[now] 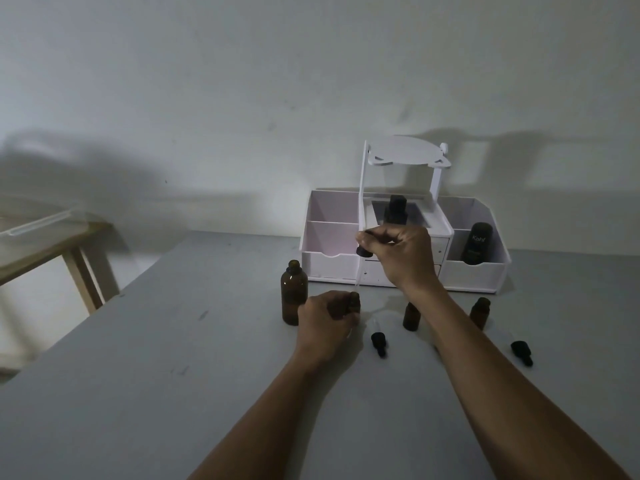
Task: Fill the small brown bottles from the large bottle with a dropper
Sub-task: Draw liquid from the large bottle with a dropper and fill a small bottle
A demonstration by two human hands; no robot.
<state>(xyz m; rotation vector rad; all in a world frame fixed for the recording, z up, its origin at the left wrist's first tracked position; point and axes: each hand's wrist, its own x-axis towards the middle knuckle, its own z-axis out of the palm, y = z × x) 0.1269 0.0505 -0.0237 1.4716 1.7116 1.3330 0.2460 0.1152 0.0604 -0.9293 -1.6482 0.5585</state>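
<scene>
Single head-worn wide-angle view. It sits above the near edge of the grey worktop, facing forward and somewhat down toward the far edge and the wall behind. Close range: left forearm and right forearm enter from the bottom, left hand and right hand land mid-view, right of centre. White organizer at the far edge; wall fills the upper half.

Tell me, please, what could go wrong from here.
The dropper in the right hand has a thin tip over a narrow small bottle that the left hand grips; drops may miss. The open large bottle stands right beside the left hand and might be knocked over.
</scene>
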